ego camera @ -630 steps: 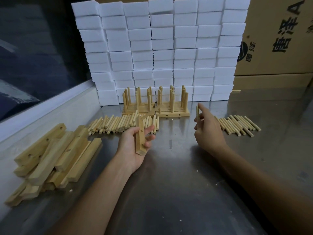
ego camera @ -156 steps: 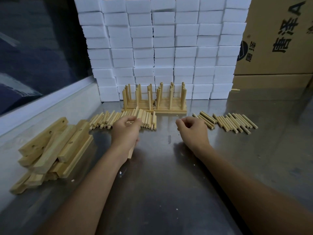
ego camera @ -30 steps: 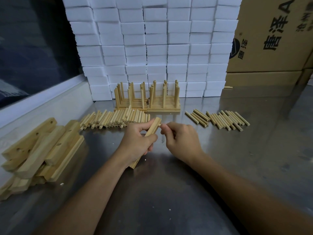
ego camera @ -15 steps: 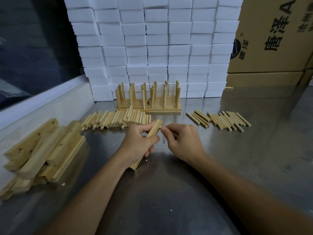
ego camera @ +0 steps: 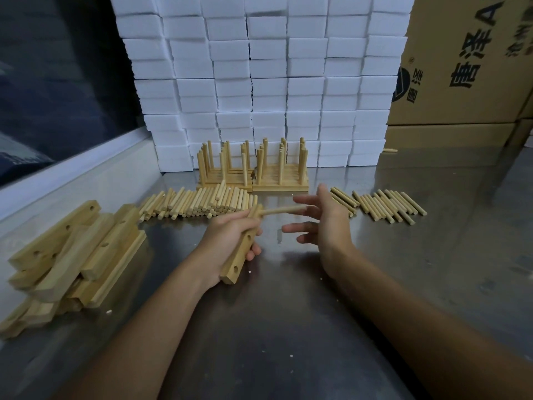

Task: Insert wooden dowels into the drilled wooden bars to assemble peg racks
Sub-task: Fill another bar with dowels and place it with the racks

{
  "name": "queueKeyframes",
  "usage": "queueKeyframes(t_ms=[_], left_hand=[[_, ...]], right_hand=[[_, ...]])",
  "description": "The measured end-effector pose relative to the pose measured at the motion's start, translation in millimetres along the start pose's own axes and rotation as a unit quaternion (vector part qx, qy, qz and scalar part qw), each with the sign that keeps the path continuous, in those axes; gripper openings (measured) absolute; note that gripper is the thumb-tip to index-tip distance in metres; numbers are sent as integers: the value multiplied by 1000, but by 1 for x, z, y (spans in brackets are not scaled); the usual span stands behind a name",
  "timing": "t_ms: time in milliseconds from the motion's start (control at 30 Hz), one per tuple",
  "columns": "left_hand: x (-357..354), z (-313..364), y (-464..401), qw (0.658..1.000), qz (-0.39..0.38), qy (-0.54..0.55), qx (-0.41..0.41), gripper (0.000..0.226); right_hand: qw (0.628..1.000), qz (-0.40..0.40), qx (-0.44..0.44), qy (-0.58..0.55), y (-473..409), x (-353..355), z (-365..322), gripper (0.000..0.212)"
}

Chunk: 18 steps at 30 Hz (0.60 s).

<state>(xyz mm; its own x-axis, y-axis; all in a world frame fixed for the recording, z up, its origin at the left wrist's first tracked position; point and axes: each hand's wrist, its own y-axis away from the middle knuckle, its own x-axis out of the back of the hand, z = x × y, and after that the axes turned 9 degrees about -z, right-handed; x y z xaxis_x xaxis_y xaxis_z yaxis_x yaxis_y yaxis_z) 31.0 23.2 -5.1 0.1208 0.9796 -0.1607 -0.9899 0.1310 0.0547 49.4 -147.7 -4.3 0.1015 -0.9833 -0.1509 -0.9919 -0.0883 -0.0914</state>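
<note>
— What have you got in your hands?

— My left hand (ego camera: pixel 230 235) is wrapped around a drilled wooden bar (ego camera: pixel 240 255), held at a slant just above the steel table (ego camera: pixel 288 327). Its near end, with an empty hole showing, pokes out below my palm. One dowel (ego camera: pixel 284 210) sticks out sideways from the bar's far end, pointing toward my right hand (ego camera: pixel 323 223).

— Is the right hand holding that dowel?

— No. Its fingers are spread and loose, gripping nothing. The dowel's free tip sits right by them, but the blur stops me saying whether they touch.

— Where is the rest of the stock?

— Just beyond my left hand lies a row of loose dowels (ego camera: pixel 199 204). A second batch of dowels (ego camera: pixel 383 206) lies past my right hand, on its outer side. The pile of undrilled-looking and drilled bars (ego camera: pixel 72 255) is stacked well out to the left of my grip. Beyond both hands stand the finished peg racks (ego camera: pixel 253 168), against a wall of white foam blocks (ego camera: pixel 265 82), with cardboard boxes (ego camera: pixel 467 67) to the right.
</note>
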Motion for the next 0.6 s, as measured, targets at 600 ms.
queueKeyframes(t_ms=[600], left_hand=[[12,5,2,982,54,177,29,18]], right_hand=[[721,-29,-62,690,-39,57,17,65]])
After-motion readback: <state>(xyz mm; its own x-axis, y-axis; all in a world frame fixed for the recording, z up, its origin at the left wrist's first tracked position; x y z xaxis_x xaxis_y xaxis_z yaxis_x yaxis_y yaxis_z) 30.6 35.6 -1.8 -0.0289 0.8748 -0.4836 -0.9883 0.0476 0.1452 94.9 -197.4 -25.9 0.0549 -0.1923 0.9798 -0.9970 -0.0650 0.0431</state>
